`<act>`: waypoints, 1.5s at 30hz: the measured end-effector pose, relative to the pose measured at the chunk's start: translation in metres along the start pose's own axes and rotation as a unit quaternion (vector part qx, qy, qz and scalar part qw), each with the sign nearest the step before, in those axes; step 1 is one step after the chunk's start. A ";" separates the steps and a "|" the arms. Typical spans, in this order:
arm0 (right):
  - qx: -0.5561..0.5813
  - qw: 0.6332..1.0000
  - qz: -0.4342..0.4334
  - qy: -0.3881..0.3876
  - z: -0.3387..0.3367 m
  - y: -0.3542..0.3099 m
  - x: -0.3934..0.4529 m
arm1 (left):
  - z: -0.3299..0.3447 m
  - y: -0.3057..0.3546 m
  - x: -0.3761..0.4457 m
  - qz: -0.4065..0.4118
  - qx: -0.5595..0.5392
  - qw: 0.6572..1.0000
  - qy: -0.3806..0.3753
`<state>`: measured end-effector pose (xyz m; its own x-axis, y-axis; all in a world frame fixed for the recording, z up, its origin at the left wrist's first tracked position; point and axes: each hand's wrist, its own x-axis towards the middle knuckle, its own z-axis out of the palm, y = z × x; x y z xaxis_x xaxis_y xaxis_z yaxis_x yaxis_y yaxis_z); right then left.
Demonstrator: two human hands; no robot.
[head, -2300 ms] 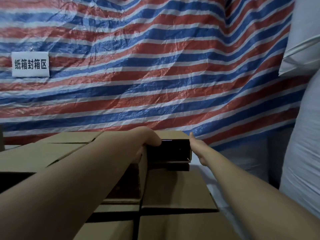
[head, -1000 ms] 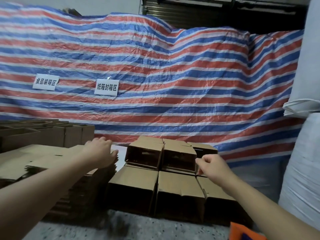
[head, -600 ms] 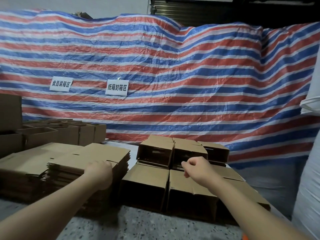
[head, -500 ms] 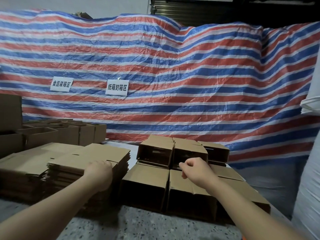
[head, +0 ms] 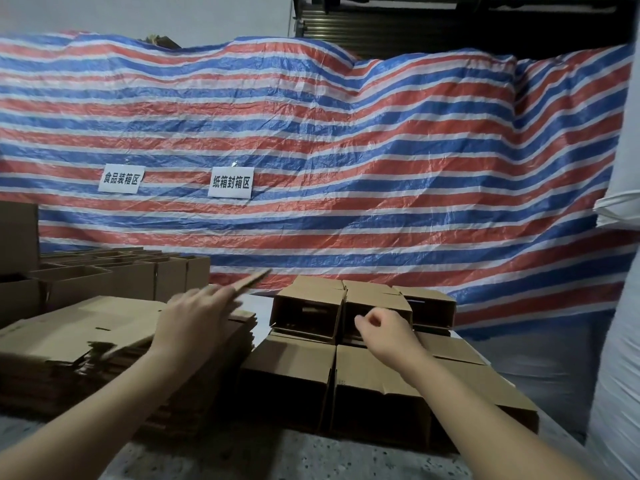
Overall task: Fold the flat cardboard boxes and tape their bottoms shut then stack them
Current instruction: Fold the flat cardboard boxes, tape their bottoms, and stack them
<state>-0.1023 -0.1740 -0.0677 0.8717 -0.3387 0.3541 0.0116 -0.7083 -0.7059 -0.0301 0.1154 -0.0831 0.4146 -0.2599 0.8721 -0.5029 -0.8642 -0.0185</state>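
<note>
A pile of flat cardboard boxes (head: 207, 386) lies at the left on the speckled surface. My left hand (head: 195, 322) grips the top flat box (head: 86, 329) at its right edge, and that sheet is tilted up off the pile, its far corner pointing toward the tarp. To the right, folded boxes (head: 294, 375) lie on their sides in two layers, open ends facing me. My right hand (head: 384, 332) hovers in front of the upper layer (head: 306, 311), its fingers loosely curled and holding nothing.
A red, white and blue striped tarp (head: 346, 168) with two white labels (head: 229, 182) hangs behind. Several open boxes (head: 114, 271) stand at the back left. White sacks (head: 620, 306) rise along the right. Bare speckled surface (head: 277, 459) lies in front.
My left hand, resting on the flat pile half a second ago, has taken the top flat box and raised its right side. My right hand has stayed near the folded boxes.
</note>
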 end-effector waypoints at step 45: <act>0.320 0.905 0.216 0.180 -0.063 0.085 -0.111 | 0.004 0.124 -0.021 -0.257 -0.591 0.672 -0.365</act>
<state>-0.2285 -0.2353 -0.1281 0.6473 -0.7602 0.0561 0.0898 0.0029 -0.9960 -0.0977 0.0122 -0.1058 0.8078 -0.5739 0.1346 -0.2233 -0.0866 0.9709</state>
